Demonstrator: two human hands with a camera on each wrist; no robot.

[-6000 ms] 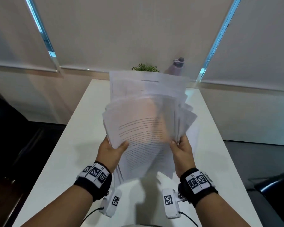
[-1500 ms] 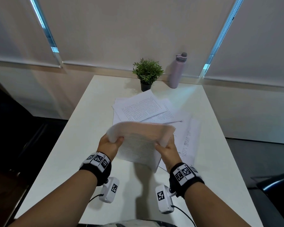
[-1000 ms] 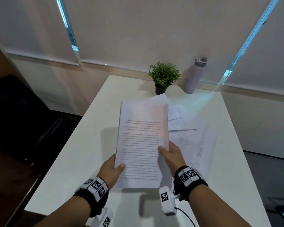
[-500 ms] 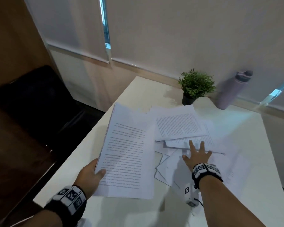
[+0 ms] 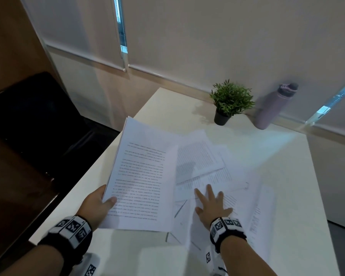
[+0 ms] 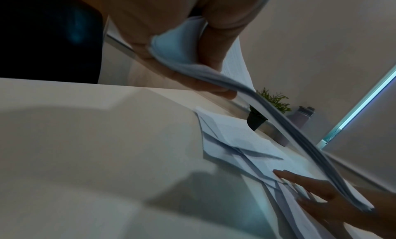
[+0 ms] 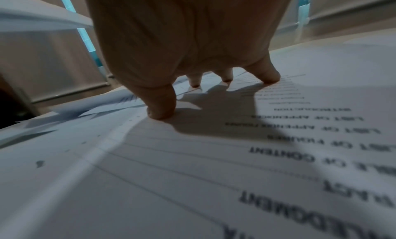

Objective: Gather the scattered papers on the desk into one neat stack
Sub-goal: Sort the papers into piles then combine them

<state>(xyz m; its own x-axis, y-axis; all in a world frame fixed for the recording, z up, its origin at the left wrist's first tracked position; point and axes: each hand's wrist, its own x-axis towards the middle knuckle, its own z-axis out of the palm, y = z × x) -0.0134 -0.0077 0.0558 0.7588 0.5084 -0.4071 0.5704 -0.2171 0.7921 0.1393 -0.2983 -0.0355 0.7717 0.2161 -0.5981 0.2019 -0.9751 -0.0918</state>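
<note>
Paper sheets (image 5: 223,176) lie loose under the right hand's spread fingertips (image 7: 161,110), which press flat on them and grip nothing. A second ago this right hand (image 5: 211,206) shared the bundle; it has since let go and come down on the scatter. The left hand (image 5: 97,204) alone now pinches the gathered bundle (image 5: 141,176), thumb on top, raised above the desk (image 5: 257,148). Judging by this, one batch is squared and the next pick-up begins.
</note>
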